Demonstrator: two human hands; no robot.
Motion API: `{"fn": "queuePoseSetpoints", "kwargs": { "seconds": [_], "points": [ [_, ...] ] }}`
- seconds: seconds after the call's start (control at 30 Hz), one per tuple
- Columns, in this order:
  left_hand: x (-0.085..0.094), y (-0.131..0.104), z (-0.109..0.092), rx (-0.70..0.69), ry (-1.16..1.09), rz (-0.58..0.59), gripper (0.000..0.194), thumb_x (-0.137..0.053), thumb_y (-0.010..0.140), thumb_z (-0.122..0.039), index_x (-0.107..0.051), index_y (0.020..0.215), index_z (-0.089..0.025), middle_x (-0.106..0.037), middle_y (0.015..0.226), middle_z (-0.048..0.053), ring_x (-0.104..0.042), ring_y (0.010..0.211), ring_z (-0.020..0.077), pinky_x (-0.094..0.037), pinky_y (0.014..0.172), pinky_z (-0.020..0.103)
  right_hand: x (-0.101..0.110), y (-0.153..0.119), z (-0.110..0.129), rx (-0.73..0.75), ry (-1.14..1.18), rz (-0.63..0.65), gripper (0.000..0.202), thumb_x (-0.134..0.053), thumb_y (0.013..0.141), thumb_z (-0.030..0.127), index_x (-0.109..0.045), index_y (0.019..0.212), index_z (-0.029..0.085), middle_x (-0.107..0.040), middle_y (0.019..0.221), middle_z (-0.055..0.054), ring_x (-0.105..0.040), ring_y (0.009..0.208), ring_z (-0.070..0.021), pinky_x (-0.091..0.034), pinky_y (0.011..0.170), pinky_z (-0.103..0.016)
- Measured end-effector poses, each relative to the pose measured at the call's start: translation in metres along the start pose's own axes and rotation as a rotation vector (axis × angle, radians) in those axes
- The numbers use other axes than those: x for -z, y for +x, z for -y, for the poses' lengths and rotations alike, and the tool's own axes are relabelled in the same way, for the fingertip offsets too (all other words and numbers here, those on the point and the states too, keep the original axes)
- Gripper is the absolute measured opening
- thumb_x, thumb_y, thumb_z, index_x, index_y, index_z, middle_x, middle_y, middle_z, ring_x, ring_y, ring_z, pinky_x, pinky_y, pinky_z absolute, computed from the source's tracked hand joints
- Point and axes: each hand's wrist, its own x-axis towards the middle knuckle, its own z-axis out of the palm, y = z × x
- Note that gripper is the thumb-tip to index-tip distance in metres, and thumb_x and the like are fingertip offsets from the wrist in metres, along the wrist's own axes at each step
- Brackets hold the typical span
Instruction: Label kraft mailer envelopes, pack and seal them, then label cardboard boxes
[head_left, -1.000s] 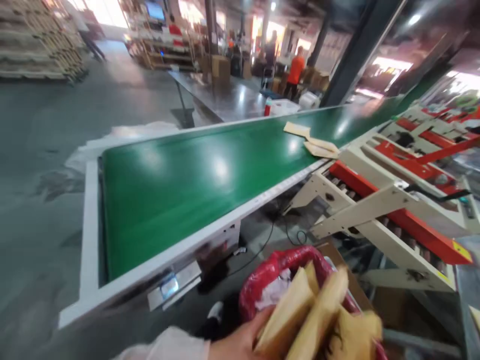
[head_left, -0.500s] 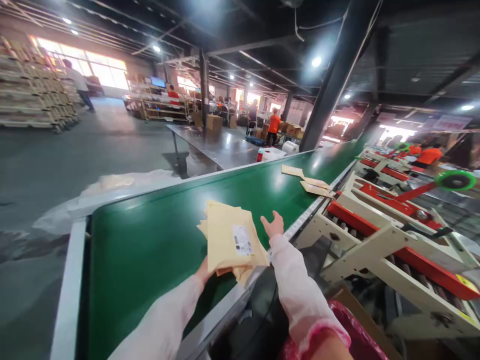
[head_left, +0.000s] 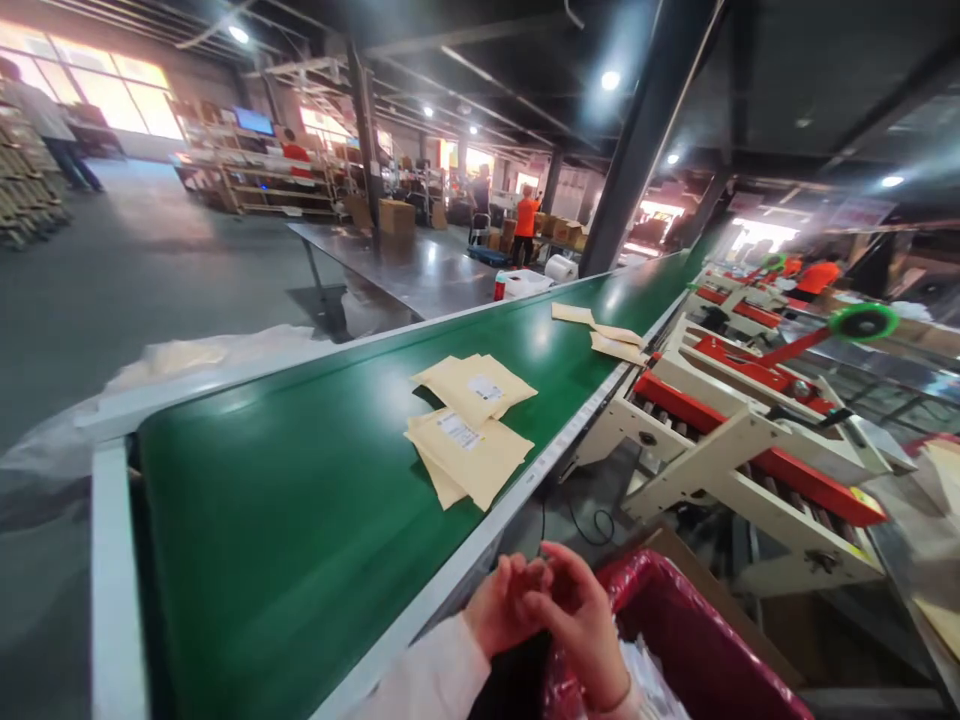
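My left hand [head_left: 501, 605] and my right hand [head_left: 583, 620] meet low in the head view, just off the near edge of the green conveyor belt [head_left: 300, 510]. The left one is closed, its fingers curled. Thumb and fingers of the right one press together against the left fingertips; anything between them is too small to make out. On the belt in front lie several tan padded envelopes, overlapping: a nearer envelope [head_left: 491, 462] and a farther envelope [head_left: 461, 385], both with white labels. Neither hand touches them.
Farther up the belt are more envelopes [head_left: 616, 347]. A bin with a dark red liner [head_left: 697, 610] stands under my right hand. White-and-red machines [head_left: 720, 430] line the belt's right side. Beyond it is a metal table [head_left: 405, 270], and a person in orange [head_left: 526, 225] stands farther back.
The stack of envelopes has left my left hand and lies spread on the belt. Both hands have drawn back towards me and come together. The view has shifted a little.
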Motion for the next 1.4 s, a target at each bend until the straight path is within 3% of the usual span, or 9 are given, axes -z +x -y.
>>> {"fn": "queuePoseSetpoints", "kwargs": {
  "seconds": [0.13, 0.23, 0.43, 0.6, 0.77, 0.83, 0.9, 1.1, 1.4],
  "points": [
    [-0.004, 0.005, 0.035, 0.085, -0.161, 0.192, 0.057, -0.092, 0.044, -0.052, -0.048, 0.050, -0.017, -0.054, 0.059, -0.004, -0.056, 0.066, 0.0132, -0.044, 0.068, 0.026, 0.017, -0.025, 0.028, 0.133, -0.236, -0.048, 0.017, -0.079, 0.069, 0.032, -0.076, 0.084, 0.025, -0.072, 0.079, -0.004, -0.066, 0.073, -0.0180, -0.055, 0.068, -0.026],
    [-0.009, 0.004, 0.055, 0.166, -0.159, 0.238, 0.061, -0.094, 0.040, -0.047, -0.041, 0.047, -0.017, -0.047, 0.055, -0.005, -0.053, 0.064, 0.0121, -0.044, 0.069, 0.026, 0.029, -0.042, 0.039, 0.210, -0.317, -0.070, 0.008, -0.076, 0.073, 0.030, -0.076, 0.079, 0.025, -0.071, 0.074, -0.003, -0.066, 0.069, -0.0171, -0.054, 0.063, -0.024],
    [-0.012, -0.015, 0.076, 0.321, -0.058, 0.241, 0.055, -0.094, 0.038, -0.046, -0.062, 0.072, -0.016, -0.063, 0.077, 0.001, -0.060, 0.083, 0.0174, -0.043, 0.080, 0.028, 0.044, -0.065, 0.037, 0.260, -0.348, -0.063, 0.014, -0.073, 0.079, 0.033, -0.078, 0.089, 0.026, -0.071, 0.076, -0.003, -0.067, 0.068, -0.0160, -0.055, 0.062, -0.024],
    [-0.029, -0.031, 0.069, 0.319, 0.054, 0.262, 0.068, -0.093, 0.040, -0.049, -0.067, 0.091, -0.012, -0.069, 0.093, 0.007, -0.063, 0.090, 0.0187, -0.045, 0.080, 0.026, 0.042, -0.069, 0.034, 0.296, -0.378, 0.032, 0.014, -0.068, 0.084, 0.036, -0.079, 0.090, 0.028, -0.068, 0.073, -0.003, -0.064, 0.066, -0.0148, -0.053, 0.059, -0.023],
    [-0.043, -0.034, 0.056, 0.280, 0.196, 0.203, 0.034, -0.082, 0.061, -0.038, -0.068, 0.076, -0.011, -0.066, 0.081, 0.004, -0.063, 0.083, 0.0164, -0.046, 0.079, 0.027, 0.036, -0.065, 0.039, 0.353, -0.336, 0.041, 0.011, -0.069, 0.083, 0.032, -0.079, 0.081, 0.027, -0.066, 0.069, -0.001, -0.063, 0.065, -0.0139, -0.051, 0.057, -0.022],
    [-0.041, -0.034, 0.052, 0.250, 0.200, 0.176, 0.025, -0.082, 0.057, -0.028, -0.062, 0.059, -0.014, -0.061, 0.069, 0.001, -0.060, 0.073, 0.0131, -0.045, 0.074, 0.024, 0.035, -0.063, 0.043, 0.353, -0.315, 0.048, 0.011, -0.069, 0.082, 0.031, -0.078, 0.077, 0.026, -0.065, 0.068, -0.002, -0.062, 0.063, -0.0137, -0.049, 0.054, -0.022],
    [-0.038, -0.035, 0.049, 0.203, 0.213, 0.156, 0.031, -0.084, 0.051, -0.022, -0.054, 0.047, -0.014, -0.059, 0.064, 0.000, -0.057, 0.068, 0.0118, -0.044, 0.068, 0.023, 0.034, -0.060, 0.047, 0.305, -0.308, 0.098, 0.012, -0.070, 0.080, 0.032, -0.077, 0.073, 0.024, -0.065, 0.067, -0.002, -0.060, 0.060, -0.0132, -0.046, 0.050, -0.021],
    [-0.035, -0.036, 0.039, 0.165, 0.278, 0.127, 0.033, -0.091, 0.043, -0.020, -0.060, 0.050, -0.012, -0.057, 0.062, 0.000, -0.052, 0.064, 0.0107, -0.041, 0.064, 0.023, 0.028, -0.051, 0.052, 0.203, -0.249, 0.146, 0.021, -0.076, 0.074, 0.041, -0.074, 0.067, 0.021, -0.065, 0.064, -0.002, -0.057, 0.053, -0.0120, -0.045, 0.048, -0.021],
    [-0.027, -0.037, 0.030, 0.120, 0.300, 0.144, 0.044, -0.094, 0.039, -0.023, -0.051, 0.044, -0.013, -0.058, 0.056, -0.001, -0.058, 0.062, 0.0118, -0.043, 0.064, 0.024, 0.024, -0.059, 0.059, 0.368, -0.430, 0.140, 0.017, -0.068, 0.083, 0.031, -0.075, 0.068, 0.024, -0.063, 0.064, -0.001, -0.056, 0.055, -0.0122, -0.044, 0.047, -0.021]
  ]
}}
